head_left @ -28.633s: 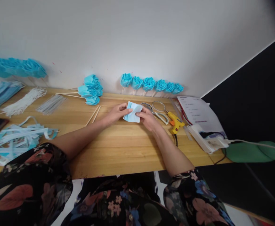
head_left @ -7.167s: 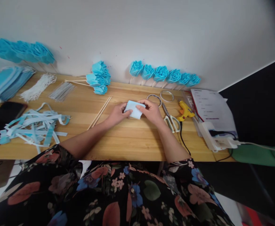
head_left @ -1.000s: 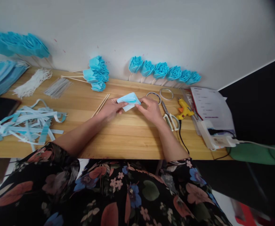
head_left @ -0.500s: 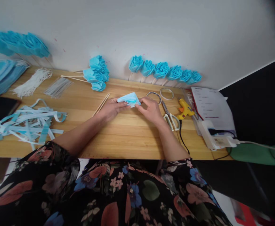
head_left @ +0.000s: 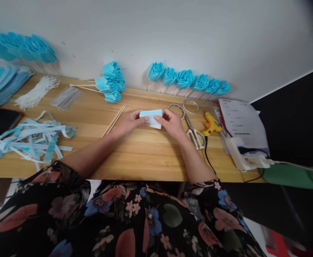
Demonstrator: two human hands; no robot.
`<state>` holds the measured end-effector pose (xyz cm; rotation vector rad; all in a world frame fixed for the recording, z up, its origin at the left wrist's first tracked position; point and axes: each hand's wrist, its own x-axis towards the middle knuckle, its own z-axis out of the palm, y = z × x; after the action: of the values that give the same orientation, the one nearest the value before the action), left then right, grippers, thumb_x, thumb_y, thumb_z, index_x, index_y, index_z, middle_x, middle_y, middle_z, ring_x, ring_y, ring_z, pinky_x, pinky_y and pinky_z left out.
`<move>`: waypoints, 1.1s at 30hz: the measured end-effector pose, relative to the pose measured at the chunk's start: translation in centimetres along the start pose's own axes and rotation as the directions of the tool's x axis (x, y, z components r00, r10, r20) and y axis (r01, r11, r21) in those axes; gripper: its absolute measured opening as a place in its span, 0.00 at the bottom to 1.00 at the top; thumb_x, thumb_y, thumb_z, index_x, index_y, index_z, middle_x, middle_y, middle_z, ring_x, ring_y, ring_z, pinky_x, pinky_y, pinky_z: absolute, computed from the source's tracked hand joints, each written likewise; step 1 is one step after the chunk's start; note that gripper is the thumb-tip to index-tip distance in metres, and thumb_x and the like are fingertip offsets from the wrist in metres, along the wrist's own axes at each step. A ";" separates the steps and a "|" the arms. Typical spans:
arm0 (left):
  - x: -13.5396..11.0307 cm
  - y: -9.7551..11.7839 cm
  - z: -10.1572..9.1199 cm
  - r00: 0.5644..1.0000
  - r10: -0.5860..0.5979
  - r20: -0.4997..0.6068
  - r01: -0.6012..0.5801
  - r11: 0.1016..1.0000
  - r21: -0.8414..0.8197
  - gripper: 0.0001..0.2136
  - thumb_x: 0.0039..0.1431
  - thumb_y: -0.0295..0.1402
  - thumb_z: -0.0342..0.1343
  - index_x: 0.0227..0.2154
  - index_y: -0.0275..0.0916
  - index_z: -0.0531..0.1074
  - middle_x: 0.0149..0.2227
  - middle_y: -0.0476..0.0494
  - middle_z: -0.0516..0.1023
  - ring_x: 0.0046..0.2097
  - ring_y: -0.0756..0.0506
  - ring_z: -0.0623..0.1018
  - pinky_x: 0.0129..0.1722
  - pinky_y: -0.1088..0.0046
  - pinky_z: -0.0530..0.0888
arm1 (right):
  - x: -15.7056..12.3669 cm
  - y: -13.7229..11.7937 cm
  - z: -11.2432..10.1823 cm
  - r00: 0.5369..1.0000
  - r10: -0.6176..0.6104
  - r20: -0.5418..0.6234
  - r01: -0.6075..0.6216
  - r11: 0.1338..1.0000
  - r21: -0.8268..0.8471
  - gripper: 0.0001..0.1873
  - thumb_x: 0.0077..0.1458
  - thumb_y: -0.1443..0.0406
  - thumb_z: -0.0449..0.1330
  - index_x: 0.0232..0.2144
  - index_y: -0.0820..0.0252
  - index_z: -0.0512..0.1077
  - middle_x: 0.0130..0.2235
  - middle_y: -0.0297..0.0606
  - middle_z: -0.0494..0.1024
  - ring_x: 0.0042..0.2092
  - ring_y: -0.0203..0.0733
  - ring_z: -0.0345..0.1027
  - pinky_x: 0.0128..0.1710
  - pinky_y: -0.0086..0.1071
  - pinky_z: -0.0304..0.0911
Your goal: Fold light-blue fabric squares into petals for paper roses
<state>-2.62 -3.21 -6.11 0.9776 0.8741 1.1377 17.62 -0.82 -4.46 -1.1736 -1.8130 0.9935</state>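
Observation:
A light blue folded piece of face-mask fabric [head_left: 154, 122] is held above the middle of the wooden table. My left hand [head_left: 132, 122] grips its left side, thumb in front and fingers behind. On the right side, my right hand [head_left: 172, 122] pinches it the same way. The piece shows a whitish front face with blue folded layers along its top. Two thin wooden sticks [head_left: 114, 120] lie just left of my left hand. Scissors [head_left: 195, 134] with white handles rest right of my right hand, below two tape rolls [head_left: 190, 106].
Blue fabric flowers on sticks [head_left: 184, 79] lean on the wall; more flowers [head_left: 110, 82] lie left of them. Cut strips [head_left: 35, 137], white cords [head_left: 40, 92], grey wires [head_left: 66, 98], masks [head_left: 6, 85] and a phone [head_left: 2, 123] are left. A yellow glue gun [head_left: 212, 123] and power strip [head_left: 239, 153] are right.
The fabric piece has turned from a slanted, fanned fold to a flatter rectangle facing me. Both hands have shifted slightly right with it and keep their grip.

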 end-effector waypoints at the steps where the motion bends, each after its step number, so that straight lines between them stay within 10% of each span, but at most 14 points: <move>1: 0.0 0.0 0.0 1.000 -0.008 0.008 0.008 0.999 -0.039 0.18 0.49 0.39 0.71 0.41 0.36 0.78 0.44 0.42 0.82 0.45 0.44 0.80 0.46 0.66 0.79 | 0.1 0.3 0.0 1.000 0.009 0.002 -0.009 1.000 0.023 0.19 0.54 0.47 0.64 0.29 0.55 0.69 0.28 0.30 0.69 0.31 0.37 0.62 0.32 0.32 0.60; 11: 0.0 0.8 0.3 0.996 -0.063 0.065 0.075 0.975 -0.208 0.13 0.54 0.35 0.69 0.38 0.31 0.79 0.42 0.37 0.83 0.40 0.45 0.82 0.36 0.73 0.81 | 0.0 0.2 0.7 0.999 0.032 0.041 -0.042 0.965 0.258 0.21 0.55 0.47 0.64 0.29 0.56 0.66 0.28 0.29 0.65 0.29 0.34 0.58 0.29 0.29 0.56; 22: -0.4 1.9 0.4 0.998 -0.033 -0.049 0.020 0.969 -0.248 0.18 0.60 0.41 0.64 0.49 0.38 0.73 0.53 0.38 0.77 0.47 0.44 0.80 0.25 0.80 0.76 | -0.2 -1.2 -0.3 0.979 -0.159 -0.124 0.136 0.975 -0.175 0.15 0.58 0.55 0.61 0.26 0.56 0.63 0.24 0.28 0.62 0.27 0.35 0.54 0.30 0.31 0.51; 33: -0.1 1.1 0.5 0.986 -0.160 0.055 0.169 0.926 -0.339 0.26 0.61 0.49 0.60 0.56 0.39 0.68 0.54 0.34 0.76 0.46 0.43 0.81 0.26 0.79 0.77 | -0.6 -1.9 -0.2 0.983 -0.179 -0.029 0.172 0.970 -0.174 0.17 0.59 0.53 0.60 0.26 0.56 0.63 0.25 0.28 0.65 0.27 0.34 0.55 0.29 0.30 0.53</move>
<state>-2.55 -3.24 -4.96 0.6186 0.6929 1.0851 17.33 -1.83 -2.79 -1.1043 -1.9596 0.7169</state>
